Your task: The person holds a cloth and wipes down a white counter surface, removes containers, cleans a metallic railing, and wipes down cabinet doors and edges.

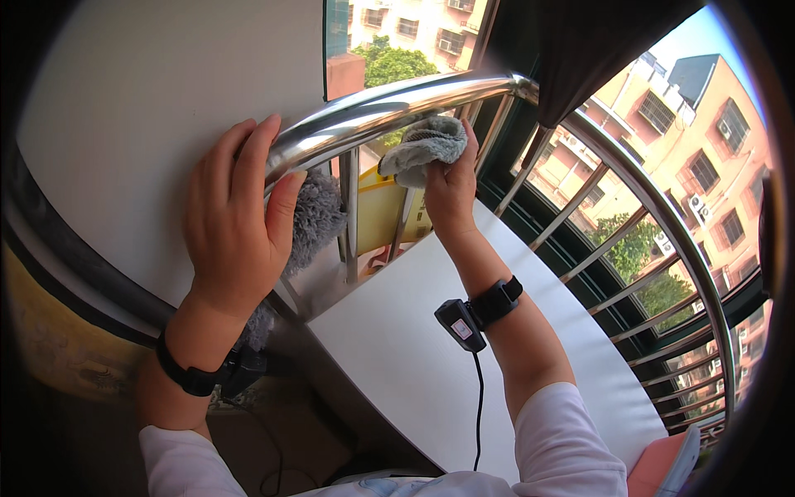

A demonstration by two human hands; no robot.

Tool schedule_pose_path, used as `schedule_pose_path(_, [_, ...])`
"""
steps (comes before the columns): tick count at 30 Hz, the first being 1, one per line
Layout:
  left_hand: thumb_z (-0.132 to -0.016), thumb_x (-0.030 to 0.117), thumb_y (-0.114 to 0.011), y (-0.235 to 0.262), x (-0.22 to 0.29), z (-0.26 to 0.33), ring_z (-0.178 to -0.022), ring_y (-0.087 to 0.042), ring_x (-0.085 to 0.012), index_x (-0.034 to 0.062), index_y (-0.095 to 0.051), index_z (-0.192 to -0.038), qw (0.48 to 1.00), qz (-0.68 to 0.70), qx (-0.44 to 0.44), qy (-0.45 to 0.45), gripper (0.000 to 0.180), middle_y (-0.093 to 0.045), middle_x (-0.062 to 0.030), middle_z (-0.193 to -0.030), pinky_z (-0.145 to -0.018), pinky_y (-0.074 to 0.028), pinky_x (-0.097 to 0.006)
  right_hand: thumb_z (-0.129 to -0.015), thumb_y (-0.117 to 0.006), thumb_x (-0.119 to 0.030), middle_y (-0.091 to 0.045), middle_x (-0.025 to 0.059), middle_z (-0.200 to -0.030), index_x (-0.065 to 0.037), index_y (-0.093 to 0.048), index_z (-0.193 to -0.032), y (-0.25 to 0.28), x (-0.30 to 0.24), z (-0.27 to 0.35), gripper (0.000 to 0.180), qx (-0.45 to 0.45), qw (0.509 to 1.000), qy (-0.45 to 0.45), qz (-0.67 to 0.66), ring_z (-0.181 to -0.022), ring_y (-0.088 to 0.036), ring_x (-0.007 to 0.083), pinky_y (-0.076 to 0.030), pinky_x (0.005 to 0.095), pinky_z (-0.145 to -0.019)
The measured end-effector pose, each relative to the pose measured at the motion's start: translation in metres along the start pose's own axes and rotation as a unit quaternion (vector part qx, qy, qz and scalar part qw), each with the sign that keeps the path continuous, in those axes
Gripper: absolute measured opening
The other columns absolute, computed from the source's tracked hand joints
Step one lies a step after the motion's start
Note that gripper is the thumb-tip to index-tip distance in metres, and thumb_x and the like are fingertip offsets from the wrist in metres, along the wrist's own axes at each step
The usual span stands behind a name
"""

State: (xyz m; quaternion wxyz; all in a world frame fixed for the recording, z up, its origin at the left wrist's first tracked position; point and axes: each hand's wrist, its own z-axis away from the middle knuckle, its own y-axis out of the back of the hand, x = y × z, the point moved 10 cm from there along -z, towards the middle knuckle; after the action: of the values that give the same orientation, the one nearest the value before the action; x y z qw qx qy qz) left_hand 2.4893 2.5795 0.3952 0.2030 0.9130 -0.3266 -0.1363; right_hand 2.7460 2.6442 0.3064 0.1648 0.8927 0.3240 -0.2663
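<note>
Apparently mid-job at the steel rail, work still unfinished by my reading; nothing marks which stretch is done, so what is left along the rail's curve cannot be told. Grey cloth is bunched up, just below the rail's upper stretch; contact between them unclear. Right grip closed on the cloth, thumb against its near side, the far fingers mostly hidden. Left grip sits at the rail's left end, half spread, fingers on the wall side, thumb on the other; touching, it seems, but cannot tell whether it clasps firmly. Fluffy grey thing hangs below the rail's left end, beside the left thumb, its support hidden. White surface lies below the rail
</note>
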Motion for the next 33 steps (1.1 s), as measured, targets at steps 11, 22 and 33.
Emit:
schedule_pose_path(11, [-0.091,0.027,-0.058,0.000,-0.002,-0.001,-0.104,-0.057,-0.0308,0.0073,-0.052,-0.127,1.000,0.004,0.016,-0.005,0.042,-0.054,-0.0135,-0.120,-0.085,-0.049,-0.038,-0.080,-0.052,0.003,-0.058,0.0202,-0.112,-0.003,-0.044,-0.128,-0.015,0.060,0.076,0.050,-0.126,0.985,-0.114,0.014,-0.107,-0.053,0.0410,-0.042,0.0392,-0.095])
schedule_pose_path(22, [-0.094,0.023,-0.051,-0.005,0.002,-0.004,-0.112,-0.053,-0.0356,0.0016,-0.050,-0.129,1.000,0.017,-0.024,0.008,0.041,-0.052,-0.0184,-0.125,-0.093,-0.044,-0.042,-0.086,-0.054,-0.012,-0.060,0.0278,-0.104,-0.001,-0.032,-0.126,0.025,0.124,-0.069,0.047,-0.049,0.993,-0.085,0.070,-0.095,-0.059,0.0447,-0.047,0.0447,-0.079])
schedule_pose_path(33, [-0.090,0.028,-0.058,0.004,0.006,-0.002,-0.104,-0.056,-0.0322,0.0035,-0.052,-0.127,1.000,-0.018,-0.006,-0.019,0.045,-0.053,-0.0156,-0.121,-0.086,-0.048,-0.040,-0.081,-0.057,-0.014,-0.062,0.0246,-0.108,-0.007,-0.046,-0.126,0.010,0.245,0.085,0.047,-0.216,0.899,-0.306,0.227,-0.104,-0.057,0.0423,-0.046,0.0415,-0.088])
